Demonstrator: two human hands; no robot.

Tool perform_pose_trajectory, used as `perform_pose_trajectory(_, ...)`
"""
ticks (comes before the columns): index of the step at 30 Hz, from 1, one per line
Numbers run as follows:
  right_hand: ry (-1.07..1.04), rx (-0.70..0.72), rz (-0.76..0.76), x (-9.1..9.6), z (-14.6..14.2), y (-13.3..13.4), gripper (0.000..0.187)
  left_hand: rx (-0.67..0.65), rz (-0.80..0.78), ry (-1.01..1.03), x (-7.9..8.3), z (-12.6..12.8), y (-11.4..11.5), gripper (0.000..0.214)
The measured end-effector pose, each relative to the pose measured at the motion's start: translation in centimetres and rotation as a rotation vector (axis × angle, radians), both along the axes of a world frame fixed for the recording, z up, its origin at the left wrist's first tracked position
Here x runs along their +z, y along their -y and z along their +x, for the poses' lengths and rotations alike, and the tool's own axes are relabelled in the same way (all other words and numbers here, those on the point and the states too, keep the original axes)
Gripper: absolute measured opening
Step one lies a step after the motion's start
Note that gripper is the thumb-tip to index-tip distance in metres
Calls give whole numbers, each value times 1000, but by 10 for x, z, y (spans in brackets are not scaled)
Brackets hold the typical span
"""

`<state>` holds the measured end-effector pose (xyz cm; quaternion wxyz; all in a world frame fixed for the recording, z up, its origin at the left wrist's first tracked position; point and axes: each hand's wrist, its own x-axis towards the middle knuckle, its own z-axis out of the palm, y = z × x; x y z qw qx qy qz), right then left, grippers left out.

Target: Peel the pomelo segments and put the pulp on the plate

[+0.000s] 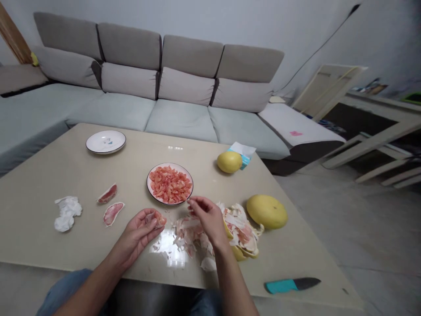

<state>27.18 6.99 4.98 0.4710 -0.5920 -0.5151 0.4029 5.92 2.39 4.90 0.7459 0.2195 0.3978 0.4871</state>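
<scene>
My left hand (142, 229) is closed around a partly peeled pomelo segment (160, 219), its pink-orange flesh showing at the fingertips. Just right of it, my right hand (206, 214) has its thumb and forefinger pinched together by the plate's near rim; what they hold, if anything, is too small to make out. Beyond both hands, a plate (149, 192) with a dark rim carries a heap of pink pomelo pulp (171, 183). Thin peeled membranes (189, 235) lie scattered under my right hand. Two pomelo segments (107, 194) (113, 213) still in their skin rest to the left.
Pomelo rind (241, 232) filled with scraps sits right of my right arm. A whole pomelo (267, 211) and a smaller yellow fruit (229, 162) stand beyond, near a blue tissue pack (246, 156). A knife (292, 285), crumpled tissue (68, 213) and second plate (105, 142) share the table.
</scene>
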Motion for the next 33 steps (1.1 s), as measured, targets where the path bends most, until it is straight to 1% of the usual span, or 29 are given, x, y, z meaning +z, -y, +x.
perform_pose_trajectory(2, 113, -64, 66, -1, 9, -27, 32, -1, -3, -14, -1, 1, 0, 18)
perform_pose_trajectory(4, 220, -90, 122, -3, 15, -52, 23, -13, -9, -24, -2, 2, 0, 16)
perform_pose_trajectory(7, 346, -84, 178, -7, 16, -80, 22, -31, -27, -30, -3, 2, 0, 18)
perform_pose_trajectory(11, 445, -32, 212, -13, 11, -106, 25, -35, -48, -14, -4, 3, 0, 21)
perform_pose_trajectory(13, 469, 2, 212, -13, 11, -112, 25, -31, -48, -3, -3, 3, 0, 20)
perform_pose_trajectory(15, 481, 12, 217, -11, 14, -112, 25, -22, -43, 3, -2, 4, 0, 19)
perform_pose_trajectory(20, 476, -42, 250, -3, 23, -90, 21, -12, -5, 14, -1, 7, 1, 20)
perform_pose_trajectory(23, 479, -44, 258, 4, 20, -71, 18, -14, 10, 27, 0, 8, 3, 21)
perform_pose_trajectory(26, 470, -40, 258, 13, 6, -43, 20, -5, 18, 33, 1, 10, 5, 21)
perform_pose_trajectory(28, 423, -10, 250, 20, -7, -15, 22, -3, 35, 40, 2, 10, 6, 20)
perform_pose_trajectory(29, 375, 22, 233, 22, -14, 1, 24, -1, 46, 47, 3, 11, 7, 20)
perform_pose_trajectory(31, 125, 138, 85, 23, -27, 31, 26, 2, 66, 63, 4, 11, 8, 19)
perform_pose_trajectory(33, -53, 195, -33, 21, -36, 54, 27, 7, 85, 72, 4, 12, 9, 18)
